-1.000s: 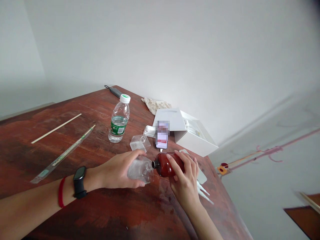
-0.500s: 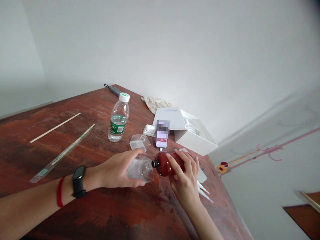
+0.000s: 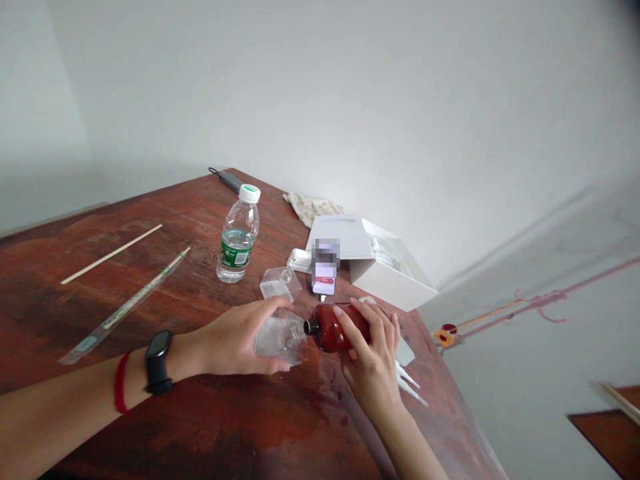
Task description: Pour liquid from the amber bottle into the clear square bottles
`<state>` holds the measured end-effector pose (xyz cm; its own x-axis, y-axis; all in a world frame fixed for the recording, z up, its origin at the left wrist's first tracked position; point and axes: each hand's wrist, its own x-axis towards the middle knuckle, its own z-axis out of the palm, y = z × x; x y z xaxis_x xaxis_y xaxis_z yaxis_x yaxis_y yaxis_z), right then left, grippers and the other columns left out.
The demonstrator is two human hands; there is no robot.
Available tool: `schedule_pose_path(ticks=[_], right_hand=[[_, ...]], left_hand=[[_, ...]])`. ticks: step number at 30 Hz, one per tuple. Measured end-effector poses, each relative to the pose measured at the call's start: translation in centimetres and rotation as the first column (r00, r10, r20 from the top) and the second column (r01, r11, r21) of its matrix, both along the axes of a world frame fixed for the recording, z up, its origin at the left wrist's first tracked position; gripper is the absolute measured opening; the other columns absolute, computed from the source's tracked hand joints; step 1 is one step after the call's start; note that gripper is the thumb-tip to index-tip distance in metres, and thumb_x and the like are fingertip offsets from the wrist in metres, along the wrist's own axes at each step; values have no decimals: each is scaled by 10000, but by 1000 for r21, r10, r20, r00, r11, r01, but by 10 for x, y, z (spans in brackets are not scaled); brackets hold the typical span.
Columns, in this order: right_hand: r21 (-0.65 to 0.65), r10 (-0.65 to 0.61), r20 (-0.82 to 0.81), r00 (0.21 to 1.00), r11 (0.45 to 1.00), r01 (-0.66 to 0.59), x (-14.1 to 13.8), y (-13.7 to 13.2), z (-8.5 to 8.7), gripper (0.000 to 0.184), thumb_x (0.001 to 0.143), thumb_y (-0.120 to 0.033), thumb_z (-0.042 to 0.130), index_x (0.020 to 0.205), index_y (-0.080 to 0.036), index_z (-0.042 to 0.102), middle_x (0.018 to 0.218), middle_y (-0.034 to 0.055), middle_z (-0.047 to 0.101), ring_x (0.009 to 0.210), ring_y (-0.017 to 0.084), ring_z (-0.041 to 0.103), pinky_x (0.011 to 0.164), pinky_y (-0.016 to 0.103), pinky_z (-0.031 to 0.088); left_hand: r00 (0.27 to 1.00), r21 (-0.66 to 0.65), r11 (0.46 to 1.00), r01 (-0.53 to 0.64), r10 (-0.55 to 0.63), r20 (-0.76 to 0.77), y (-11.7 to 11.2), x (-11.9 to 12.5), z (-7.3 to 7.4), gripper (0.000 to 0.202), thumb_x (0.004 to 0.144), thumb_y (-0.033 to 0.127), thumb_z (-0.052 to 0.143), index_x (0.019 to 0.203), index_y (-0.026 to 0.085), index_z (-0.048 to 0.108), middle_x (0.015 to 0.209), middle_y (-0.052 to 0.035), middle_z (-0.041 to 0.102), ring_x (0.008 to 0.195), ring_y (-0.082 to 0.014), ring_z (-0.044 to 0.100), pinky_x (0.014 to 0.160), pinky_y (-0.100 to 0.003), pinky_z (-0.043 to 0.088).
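My left hand [image 3: 240, 337] grips a clear glass bottle [image 3: 281, 340] lying on its side, low over the wooden table [image 3: 210, 430]. My right hand [image 3: 367, 363] wraps around a dark reddish-brown bottle [image 3: 331, 328] with a black neck. That bottle lies almost level, and its neck points left into the mouth of the clear bottle. My fingers hide much of the brown bottle. I cannot see any liquid passing between the two.
Behind my hands stand a water bottle [image 3: 237, 237], a small clear plastic box [image 3: 280, 283], a pixelated phone [image 3: 324, 267] and an open white box [image 3: 387, 263]. A chopstick [image 3: 111, 253] and a plastic-sleeved stick [image 3: 125, 307] lie left. The table edge runs right of my right hand.
Both bottles stay together in my hands, with hardly any movement. Only the view shifts slightly.
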<state>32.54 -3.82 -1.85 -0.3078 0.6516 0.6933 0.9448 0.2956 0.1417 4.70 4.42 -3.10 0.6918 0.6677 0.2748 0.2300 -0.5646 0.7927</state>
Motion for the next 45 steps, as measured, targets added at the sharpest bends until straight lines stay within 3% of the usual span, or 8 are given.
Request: schedule_pose_path(ticks=[33,45], right_hand=[[-1,-5,-14,1000,1000,5,-3,-1,2,641,892,14,599,1429,-336,608,1454,121,575,1427,395,501,1231,752,273],[0,-1,-2,1000,1000,1,-1,-1,2,728,891,2,591,1516,-369,552,1463,116,568,1441,399,494,1232,751,275]], left_hand=[[1000,-15,1000,3,-3,-27,-1,0,2,831,800,506,889,1464,227,475,1456,-156,682,1298,-400,689,1112,-513,531],[1000,-6,1000,-8,8,-17,0,0,1,844,784,513,894,1468,224,492,1451,-154,681,1303,-407,684,1114,-519,530]])
